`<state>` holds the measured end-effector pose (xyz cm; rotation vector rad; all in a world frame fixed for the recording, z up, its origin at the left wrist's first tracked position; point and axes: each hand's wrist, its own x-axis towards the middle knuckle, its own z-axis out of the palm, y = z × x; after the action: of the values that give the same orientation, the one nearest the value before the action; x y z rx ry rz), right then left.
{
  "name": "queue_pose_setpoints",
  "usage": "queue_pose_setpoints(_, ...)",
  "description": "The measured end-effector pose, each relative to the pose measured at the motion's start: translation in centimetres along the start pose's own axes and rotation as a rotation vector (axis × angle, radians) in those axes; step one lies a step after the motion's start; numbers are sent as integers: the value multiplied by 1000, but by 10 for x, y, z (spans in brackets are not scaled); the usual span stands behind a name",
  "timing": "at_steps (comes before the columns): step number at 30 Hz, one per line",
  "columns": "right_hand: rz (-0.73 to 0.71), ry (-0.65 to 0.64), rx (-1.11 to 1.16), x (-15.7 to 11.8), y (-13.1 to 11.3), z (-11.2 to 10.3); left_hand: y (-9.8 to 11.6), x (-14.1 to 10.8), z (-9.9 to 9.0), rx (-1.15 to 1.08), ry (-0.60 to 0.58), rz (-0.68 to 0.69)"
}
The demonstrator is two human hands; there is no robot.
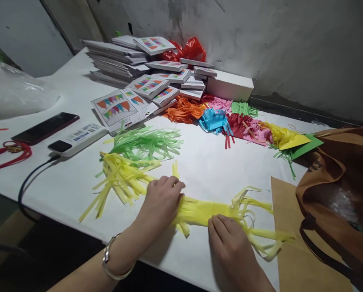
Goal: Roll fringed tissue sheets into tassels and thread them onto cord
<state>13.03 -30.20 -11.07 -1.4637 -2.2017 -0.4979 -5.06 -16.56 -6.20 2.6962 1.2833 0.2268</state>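
While the left hand [166, 194] curls its fingers down over one end of a flat yellow paper strip with fringed ends [212, 211], the right hand [230, 241] lays its fingers, held close together, along the near edge; whether either one pinches the paper, I can't tell from here. The strip lies on the white tabletop [224, 168], its loose tassels fanning out to the right, over a flat tan sheet [291, 247]. A silver bracelet [107, 255] circles the left wrist. Just beyond that hand, a fringed yellow paper bundle [120, 174] touches a fringed light-green paper bundle [148, 142]. Over on the left are a white device with a dark cable [81, 140], a black phone [47, 127] and a red knotted cord [21, 153]. Farther back, a row of multicoloured fringed bundles [213, 121] runs from orange to yellow and green, below white packets printed with bunting [149, 86] and a plain white box [230, 86]. A brown fabric bag [324, 166] slumps at the right.
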Motion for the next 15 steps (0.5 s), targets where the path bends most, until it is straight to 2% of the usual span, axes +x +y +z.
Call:
queue_pose_setpoints(2,48,8,37,3,0,0,4,-11,1,-80,159,112)
queue_pose_setpoints(3,78,10,55,5,0,-1,10,-17,4,-130,195,200)
queue_pose_setpoints(6,161,28,146,10,-1,-5,28,-28,20,-209,153,399)
queue_pose_setpoints(10,134,23,188,5,-1,-13,35,-30,41,-287,135,447)
queue_pose_setpoints(15,42,-14,67,-23,2,-21,25,-39,44,-396,133,514)
